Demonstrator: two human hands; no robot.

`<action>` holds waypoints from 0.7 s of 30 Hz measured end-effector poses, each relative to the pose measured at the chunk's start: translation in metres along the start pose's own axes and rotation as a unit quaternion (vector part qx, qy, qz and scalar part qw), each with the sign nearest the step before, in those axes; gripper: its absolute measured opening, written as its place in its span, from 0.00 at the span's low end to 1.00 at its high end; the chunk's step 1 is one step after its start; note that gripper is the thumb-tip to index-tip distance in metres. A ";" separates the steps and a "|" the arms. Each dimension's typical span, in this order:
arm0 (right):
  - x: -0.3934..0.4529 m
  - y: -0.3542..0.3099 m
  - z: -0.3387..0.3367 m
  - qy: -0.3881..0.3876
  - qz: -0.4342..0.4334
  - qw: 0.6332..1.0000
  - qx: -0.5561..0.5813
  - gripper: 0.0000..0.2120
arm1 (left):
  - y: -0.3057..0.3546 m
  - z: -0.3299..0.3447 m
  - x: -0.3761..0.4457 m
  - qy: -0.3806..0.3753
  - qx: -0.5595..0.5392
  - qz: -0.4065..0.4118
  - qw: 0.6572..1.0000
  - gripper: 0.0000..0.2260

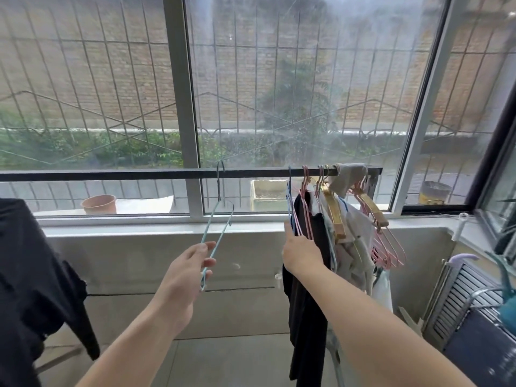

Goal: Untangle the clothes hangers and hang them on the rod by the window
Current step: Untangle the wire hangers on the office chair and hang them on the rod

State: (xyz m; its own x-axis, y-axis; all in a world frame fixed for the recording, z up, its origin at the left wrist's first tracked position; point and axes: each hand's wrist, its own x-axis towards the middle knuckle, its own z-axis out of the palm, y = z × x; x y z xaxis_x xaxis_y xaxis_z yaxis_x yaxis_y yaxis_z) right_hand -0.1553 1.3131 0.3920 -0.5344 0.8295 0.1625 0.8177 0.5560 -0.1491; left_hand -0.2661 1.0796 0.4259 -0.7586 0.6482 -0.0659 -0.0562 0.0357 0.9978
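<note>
A dark rod (139, 175) runs across in front of the window. A light blue wire hanger (220, 233) has its hook over the rod near the middle, and my left hand (190, 269) pinches its lower corner. Further right, a blue hanger (289, 202) and pink hangers (305, 210) hang on the rod; my right hand (298, 250) grips their lower ends. Beyond them a bunch of pink and gold hangers (371, 213) with clothes crowds the rod's right end.
A black garment (304, 303) hangs below my right hand. Dark clothing (33, 275) hangs at the left edge. A flowerpot (99, 203) and a planter box (268, 194) sit outside the window. At the right stand a slatted rack (458, 300) and teal hangers (505, 286).
</note>
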 end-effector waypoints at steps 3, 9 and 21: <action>0.001 0.000 0.002 -0.025 -0.008 0.999 -0.036 0.34 | 0.001 -0.001 0.002 0.003 0.007 0.004 1.000 0.13; -0.010 0.001 -0.018 0.048 -0.038 0.995 0.073 0.17 | -0.005 0.023 0.007 -0.012 0.017 0.020 1.000 0.13; -0.037 0.093 -0.068 0.060 -0.070 0.976 0.198 0.23 | -0.039 0.163 0.112 -0.024 0.152 0.043 0.987 0.15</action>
State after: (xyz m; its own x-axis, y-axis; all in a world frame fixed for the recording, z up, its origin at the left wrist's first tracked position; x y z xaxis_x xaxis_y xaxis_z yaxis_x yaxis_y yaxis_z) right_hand -0.0449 1.3311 0.4382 -0.5862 0.7452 0.3180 0.5788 0.6598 -0.4792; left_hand -0.2429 1.2749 0.3810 -0.7200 0.6938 0.0127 0.2101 0.2005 0.9569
